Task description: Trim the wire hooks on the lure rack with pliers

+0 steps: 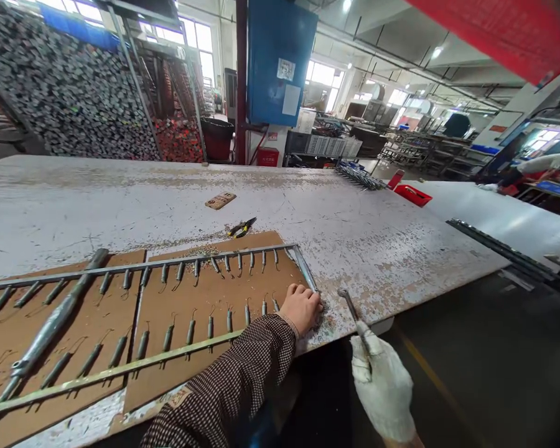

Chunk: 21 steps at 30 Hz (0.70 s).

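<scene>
My left hand (301, 309), bare below a checked sleeve, curls its fingers over the right end of a metal frame (304, 269). Rows of small grey cylinders with thin wire hooks hang along the frame's upper bar and a lower yellowish bar (168, 356). Both lie on brown cardboard (256, 289). In a white glove, my right hand (383, 379) grips a short metal hammer-like tool (350, 305); its rounded head points toward the table, just right of the frame's corner. Whether that head touches the surface I cannot tell.
A long grey metal bar (58, 317) lies across the frame at left. Yellow-handled pliers (241, 228) and a wooden tag (221, 200) rest on the worn white table (354, 242). A red tray (413, 195) sits farther back. The table's front edge runs beside my right hand.
</scene>
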Available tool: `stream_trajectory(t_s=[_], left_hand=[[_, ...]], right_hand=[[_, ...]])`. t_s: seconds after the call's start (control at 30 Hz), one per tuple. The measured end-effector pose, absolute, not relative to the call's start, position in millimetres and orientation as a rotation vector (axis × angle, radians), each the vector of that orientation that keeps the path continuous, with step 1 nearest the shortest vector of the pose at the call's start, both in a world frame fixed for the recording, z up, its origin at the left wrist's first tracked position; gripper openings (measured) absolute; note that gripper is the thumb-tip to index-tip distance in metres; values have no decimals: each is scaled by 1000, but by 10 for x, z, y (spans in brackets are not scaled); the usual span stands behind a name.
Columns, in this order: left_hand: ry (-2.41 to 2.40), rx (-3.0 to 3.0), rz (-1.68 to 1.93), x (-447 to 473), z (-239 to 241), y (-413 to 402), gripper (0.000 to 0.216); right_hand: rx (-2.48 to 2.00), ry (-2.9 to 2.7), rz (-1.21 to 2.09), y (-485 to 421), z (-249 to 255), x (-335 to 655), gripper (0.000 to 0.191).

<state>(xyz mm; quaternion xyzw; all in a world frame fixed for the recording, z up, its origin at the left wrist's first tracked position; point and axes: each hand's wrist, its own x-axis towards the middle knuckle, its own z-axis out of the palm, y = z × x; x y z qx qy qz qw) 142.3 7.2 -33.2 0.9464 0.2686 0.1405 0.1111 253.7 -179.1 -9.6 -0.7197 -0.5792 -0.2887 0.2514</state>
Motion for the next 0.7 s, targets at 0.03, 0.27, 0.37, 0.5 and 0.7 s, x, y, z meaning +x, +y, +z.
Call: stream_trajectory(t_s=[0.03,0.27,0.37,0.5,0.7], left_hand=[[792,2776,419,1424,-338,74,22],[784,2799,410,1429,-349,87,21],[780,2801,402,1429,-340,88,20],[766,2804,394,1430,-341,87,21],[790,2790,417,1438,-353,87,21]], right_hand=[[-1952,-1636,-774,-1782,-106,2534,33],[-1901,-1563,-862,-1735,-59,2503,27],[-1948,-1660,-860,-1744,-64,2525,30],[-1966,-1656,-736,-1783,-47,2566,34],[-2007,-1689,-716,-1799,-67,2567,34]])
